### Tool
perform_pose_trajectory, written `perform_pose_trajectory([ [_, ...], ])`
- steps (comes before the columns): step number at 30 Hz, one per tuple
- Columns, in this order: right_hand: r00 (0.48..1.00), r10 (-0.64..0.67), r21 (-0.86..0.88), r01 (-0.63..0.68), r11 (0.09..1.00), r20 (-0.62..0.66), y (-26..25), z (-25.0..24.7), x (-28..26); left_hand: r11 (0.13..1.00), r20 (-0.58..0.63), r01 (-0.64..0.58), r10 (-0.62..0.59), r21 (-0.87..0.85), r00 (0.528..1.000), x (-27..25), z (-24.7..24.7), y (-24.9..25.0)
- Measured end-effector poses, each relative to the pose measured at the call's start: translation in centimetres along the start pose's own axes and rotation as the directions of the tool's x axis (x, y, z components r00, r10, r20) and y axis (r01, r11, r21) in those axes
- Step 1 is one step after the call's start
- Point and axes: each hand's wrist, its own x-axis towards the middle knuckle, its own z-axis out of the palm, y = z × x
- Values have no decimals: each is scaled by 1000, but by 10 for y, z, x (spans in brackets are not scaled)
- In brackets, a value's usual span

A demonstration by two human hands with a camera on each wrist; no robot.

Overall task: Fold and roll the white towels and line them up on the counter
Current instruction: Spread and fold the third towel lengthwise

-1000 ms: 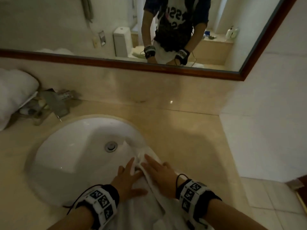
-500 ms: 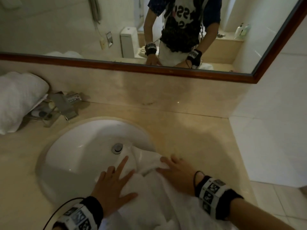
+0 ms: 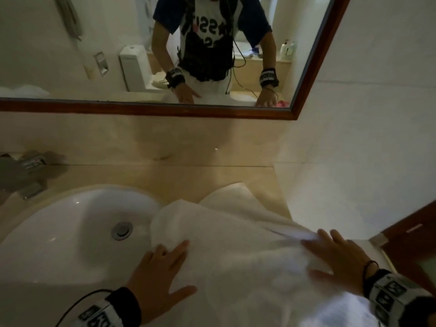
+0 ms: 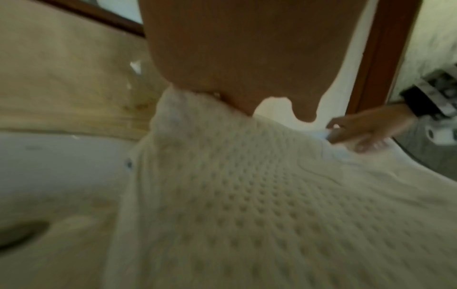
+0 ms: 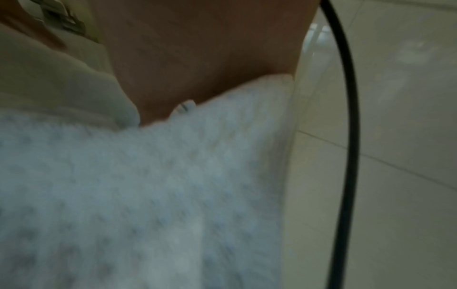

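Head view: white towel (image 3: 236, 244) flat beneath both hands' spread fingers (image 3: 174, 250).

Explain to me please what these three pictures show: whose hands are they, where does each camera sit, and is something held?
No machine here: a person works with two bare hands, with a camera band on each wrist. The big picture comes from a camera on the head, looking down at a bathroom counter with a sink and a mirror above. A white towel lies spread across the counter and partly over the sink. The left hand and the right hand lie flat on it with straight fingers; they press it, nothing is gripped. The other two pictures come from the wrist cameras: each looks along its own hand, so you see blurred palm and towel weave up close.
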Motion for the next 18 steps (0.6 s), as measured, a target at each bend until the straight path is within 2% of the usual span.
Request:
perform_pose_trajectory([
  [1,999,4,-32,-5,999,-35,3,11,-1,999,19,-26,26,38,999,10,3,8],
  [3,997,-5,-39,2,999,-76,-3,11,-3,993,-53,-63,68,96,996,27,0,17],
  [5,995,-61,-29,59,998,-77,-11,-9,-1,993,-175,-38,56,108,983,45,-17,17],
  [6,986,-103,-9,103,995,-134,-19,-25,3,990,-252,-12,47,139,967,56,-32,18],
  [7,968,-149,29,158,987,-199,-31,-42,8,989,-239,4,33,150,970,67,-48,21],
  [8,946,-210,81,237,968,-248,-47,-60,15,986,-206,-4,39,166,978,79,-62,26],
  [9,915,-266,130,316,940,-304,-62,-68,27,987,-124,-32,52,161,991,88,-67,30],
  [10,907,-314,188,373,909,-280,-80,-73,37,991,7,-71,71,117,997,95,-65,34],
  [11,919,-342,233,383,894,-197,-99,-76,47,998,187,-49,39,47,982,99,-58,42],
  [12,923,-363,267,385,884,-127,-117,-77,56,1000,231,-15,20,-21,973,100,-42,47],
  [13,920,-383,279,391,877,-85,-130,-75,64,998,207,11,2,-61,978,97,-26,47],
  [14,920,-386,288,388,876,-66,-138,-70,71,1000,48,-14,16,-27,999,94,-5,42],
  [15,925,-374,294,377,878,-68,-142,-66,77,1000,22,1,-1,7,1000,87,21,35],
  [17,932,-350,303,362,882,-96,-142,-64,88,980,-146,30,-1,197,989,69,50,25],
  [18,936,-337,306,351,885,-101,-141,-66,92,943,-162,65,-12,326,987,65,58,20],
])
